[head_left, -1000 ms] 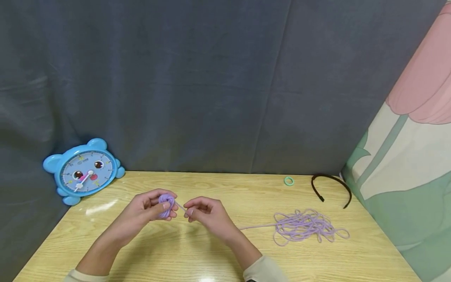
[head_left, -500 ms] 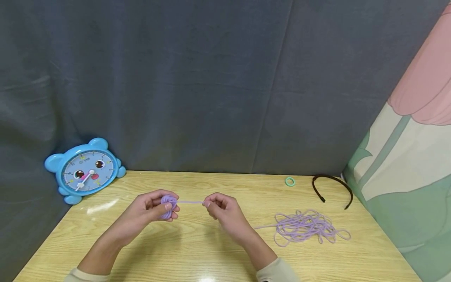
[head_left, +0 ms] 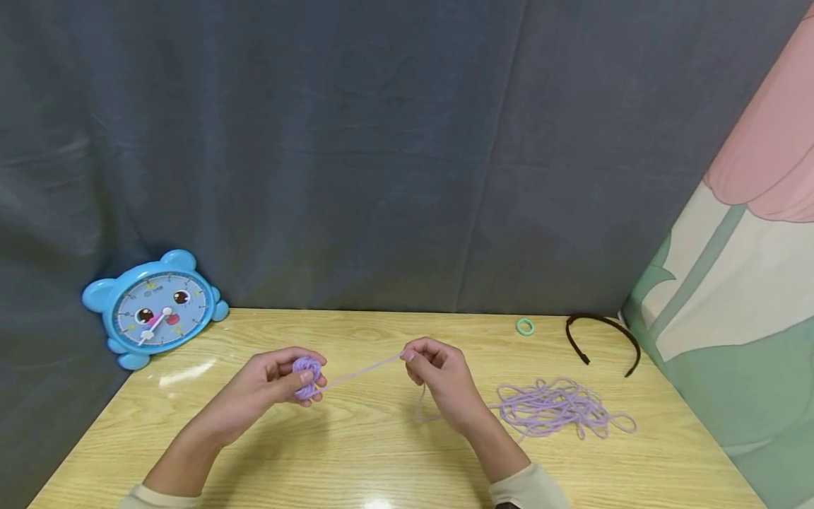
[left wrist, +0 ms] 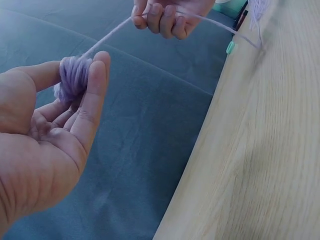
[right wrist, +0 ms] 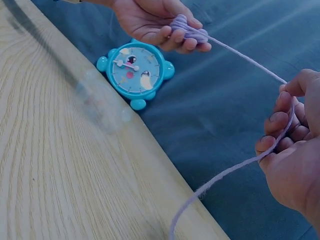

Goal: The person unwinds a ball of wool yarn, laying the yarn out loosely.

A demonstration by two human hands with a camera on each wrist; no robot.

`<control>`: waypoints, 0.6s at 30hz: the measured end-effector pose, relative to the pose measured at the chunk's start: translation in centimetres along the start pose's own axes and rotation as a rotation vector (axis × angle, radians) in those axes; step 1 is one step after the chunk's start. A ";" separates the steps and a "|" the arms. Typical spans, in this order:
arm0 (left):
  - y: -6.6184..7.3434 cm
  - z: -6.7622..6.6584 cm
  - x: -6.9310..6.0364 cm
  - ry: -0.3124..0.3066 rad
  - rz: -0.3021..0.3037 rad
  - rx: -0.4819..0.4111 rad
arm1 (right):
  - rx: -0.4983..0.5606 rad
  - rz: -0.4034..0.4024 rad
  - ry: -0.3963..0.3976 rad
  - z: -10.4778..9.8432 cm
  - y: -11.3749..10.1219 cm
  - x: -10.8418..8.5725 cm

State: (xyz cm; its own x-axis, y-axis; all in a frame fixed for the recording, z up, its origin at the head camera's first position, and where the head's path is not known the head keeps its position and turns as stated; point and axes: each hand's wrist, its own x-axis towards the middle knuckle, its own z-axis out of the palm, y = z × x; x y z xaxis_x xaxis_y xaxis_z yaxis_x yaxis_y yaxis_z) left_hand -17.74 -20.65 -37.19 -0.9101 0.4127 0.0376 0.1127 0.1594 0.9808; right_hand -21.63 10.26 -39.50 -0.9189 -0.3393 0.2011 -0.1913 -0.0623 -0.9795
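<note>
A small ball of purple yarn [head_left: 307, 375] is held between the thumb and fingers of my left hand [head_left: 267, 389]. In the left wrist view the wound yarn [left wrist: 75, 77] shows many wraps side by side. From it a strand [head_left: 365, 370] runs taut, rising to my right hand [head_left: 445, 378], which pinches it between thumb and forefinger. Past the pinch, the strand [right wrist: 220, 176] crosses the curled fingers and droops in the right wrist view. On the table at the right lies a loose tangle of the same yarn [head_left: 550, 408], from which the strand comes.
A blue animal-shaped clock [head_left: 159, 311] leans at the back left. Toward the back right of the wooden table [head_left: 381, 452] lie a green ring [head_left: 524, 326] and a black headband [head_left: 604, 322]. A dark curtain [head_left: 356, 155] hangs behind.
My right hand has moved right and slightly up, away from the ball, lengthening the strand between the hands. Slack now hangs below the right hand. The left hand keeps its hold, nearly still.
</note>
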 end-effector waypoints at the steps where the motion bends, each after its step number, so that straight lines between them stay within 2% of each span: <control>1: -0.1 0.0 0.0 -0.009 0.000 0.004 | -0.003 0.000 0.004 -0.1 0.0 -0.1; 5: -0.2 0.1 0.1 -0.018 0.007 0.020 | -0.028 -0.004 0.005 -0.6 -0.2 -0.2; 12: 0.0 -0.2 0.0 0.046 -0.001 0.032 | -0.050 0.000 0.038 -1.8 -0.3 -0.3; 18: 0.0 -0.4 -0.3 0.039 0.019 -0.008 | -0.031 -0.028 0.086 -2.6 -0.6 -0.2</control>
State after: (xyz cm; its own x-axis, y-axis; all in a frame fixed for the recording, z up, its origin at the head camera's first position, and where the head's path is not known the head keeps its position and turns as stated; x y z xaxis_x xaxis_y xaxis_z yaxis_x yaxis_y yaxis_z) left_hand -17.62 -21.11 -37.16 -0.9226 0.3805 0.0629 0.1268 0.1452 0.9812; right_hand -22.25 12.82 -38.94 -0.9390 -0.2562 0.2292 -0.2264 -0.0407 -0.9732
